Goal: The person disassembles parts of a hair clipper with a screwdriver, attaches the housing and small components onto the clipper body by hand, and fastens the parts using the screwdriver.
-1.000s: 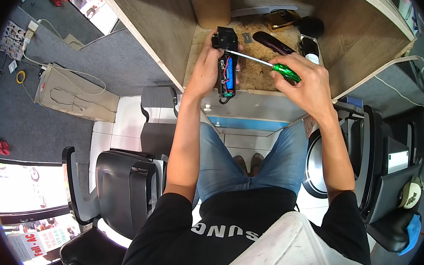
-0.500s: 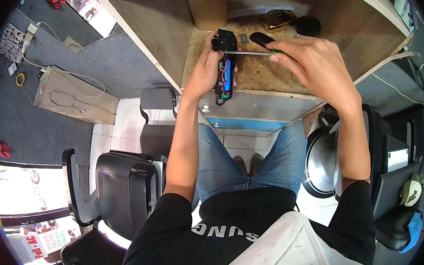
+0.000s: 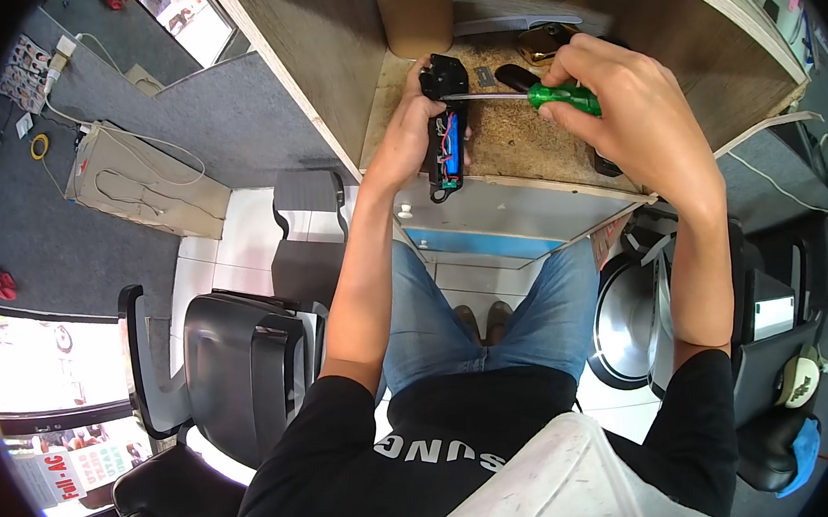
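Note:
My left hand (image 3: 407, 144) is closed around a black hair clipper (image 3: 444, 79) with its casing open. Inside the clipper lies a blue battery (image 3: 454, 144) with thin red wires beside it. A screwdriver (image 3: 565, 99) with a green handle is gripped in the fingers of my right hand (image 3: 638, 110). Its metal shaft points left, and the tip meets the clipper just below its head; the exact contact point is too small to tell. Between the hands, a black curved piece (image 3: 515, 78) and a small grey plate (image 3: 484, 77) lie on the shelf.
The worn wooden shelf (image 3: 512, 149) has side walls and a drawer front below. A brown cylinder (image 3: 417, 15) and a partly hidden gold object (image 3: 545, 42) stand at the back. Black chairs (image 3: 238, 369) are at the left, and a round metal-topped stool (image 3: 623, 320) is at the right.
My right hand has shifted slightly right and down, and its fingers have changed position, so the green handle now shows. My left hand still holds the clipper.

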Action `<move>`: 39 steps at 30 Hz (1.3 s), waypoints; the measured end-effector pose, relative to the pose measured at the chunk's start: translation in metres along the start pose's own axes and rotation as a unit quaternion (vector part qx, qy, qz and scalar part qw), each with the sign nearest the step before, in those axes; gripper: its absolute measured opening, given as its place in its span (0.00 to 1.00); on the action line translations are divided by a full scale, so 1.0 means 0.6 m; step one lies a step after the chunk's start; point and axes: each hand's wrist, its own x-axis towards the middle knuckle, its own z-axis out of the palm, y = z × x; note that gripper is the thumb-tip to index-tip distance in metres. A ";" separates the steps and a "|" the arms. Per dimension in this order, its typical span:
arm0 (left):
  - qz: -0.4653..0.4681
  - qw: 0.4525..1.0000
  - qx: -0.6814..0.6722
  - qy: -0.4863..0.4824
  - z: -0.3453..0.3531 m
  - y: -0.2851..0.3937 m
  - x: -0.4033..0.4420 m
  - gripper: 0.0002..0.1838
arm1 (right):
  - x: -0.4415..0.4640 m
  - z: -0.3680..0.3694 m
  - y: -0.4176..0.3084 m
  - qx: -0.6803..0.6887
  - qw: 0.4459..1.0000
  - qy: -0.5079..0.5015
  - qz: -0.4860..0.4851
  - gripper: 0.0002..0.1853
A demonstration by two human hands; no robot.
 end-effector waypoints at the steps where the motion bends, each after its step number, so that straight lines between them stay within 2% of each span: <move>1: -0.004 1.000 0.006 0.000 -0.001 0.000 -0.001 0.43 | 0.001 0.001 -0.001 0.001 1.000 0.009 0.005 0.11; 5: 0.019 1.000 0.010 -0.010 0.001 -0.002 0.000 0.43 | 0.005 0.014 0.006 0.010 0.998 0.064 -0.001 0.13; 8: 0.016 1.000 0.007 -0.010 0.002 -0.002 -0.002 0.44 | 0.009 0.016 0.006 0.048 0.997 0.066 -0.014 0.12; 20: 0.029 0.999 0.023 -0.009 0.009 0.006 -0.004 0.42 | 0.031 -0.018 0.021 0.108 0.992 0.009 -0.062 0.17; 23: 0.031 0.999 0.022 -0.014 0.008 0.004 -0.002 0.41 | 0.045 -0.009 0.025 0.117 0.986 0.087 -0.077 0.14; 26: 0.029 0.999 0.028 -0.013 0.010 0.007 -0.004 0.41 | 0.054 0.002 0.025 0.108 0.990 0.090 -0.017 0.11; 29: 0.026 0.999 0.027 -0.006 0.010 0.007 -0.005 0.41 | 0.061 0.014 0.011 0.033 0.977 0.184 -0.106 0.11; 32: 0.018 1.000 0.022 -0.005 0.007 0.007 -0.004 0.41 | 0.042 0.008 0.003 0.147 0.975 0.163 -0.041 0.14; 35: 0.014 1.000 0.004 -0.011 0.006 0.005 -0.004 0.42 | 0.049 -0.023 0.012 0.152 0.987 0.041 -0.011 0.07; 37: 0.021 1.000 0.001 -0.017 0.004 0.002 -0.002 0.43 | 0.048 -0.030 -0.033 0.143 0.982 0.104 0.070 0.11; 39: 0.025 1.000 0.002 -0.018 0.003 0.000 -0.001 0.43 | 0.048 -0.020 -0.032 0.122 0.978 0.128 0.111 0.14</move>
